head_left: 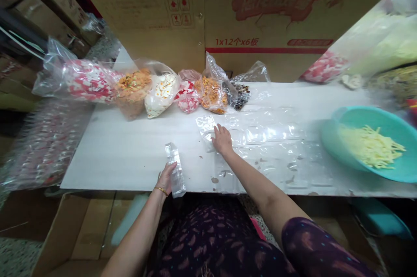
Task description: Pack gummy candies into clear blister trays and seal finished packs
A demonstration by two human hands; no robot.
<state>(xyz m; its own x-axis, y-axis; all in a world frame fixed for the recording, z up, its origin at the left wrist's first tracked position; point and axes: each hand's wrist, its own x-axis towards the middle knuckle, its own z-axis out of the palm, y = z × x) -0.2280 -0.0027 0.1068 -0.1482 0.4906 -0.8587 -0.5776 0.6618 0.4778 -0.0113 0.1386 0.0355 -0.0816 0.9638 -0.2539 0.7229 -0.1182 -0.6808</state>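
Observation:
My left hand [167,177] is closed around a narrow clear plastic tray [177,170], or a thin stack of them, held near the table's front edge. To the right, my right hand [223,139] reaches onto more clear plastic trays [257,133] laid out in rows on the white table. Its fingers are spread over the leftmost tray [206,125] of the back row and touch it. Behind that hand stand open clear bags: one with orange pieces [211,94], one with dark bits [240,95] and one with red and white pieces [188,96].
A turquoise basin [342,138] of pale yellow strips stands at the right. Large cardboard boxes [260,16] wall off the back. More filled bags [161,94] line the back left. Bundled clear packaging [48,138] hangs left of the table, and an open carton [87,229] sits below.

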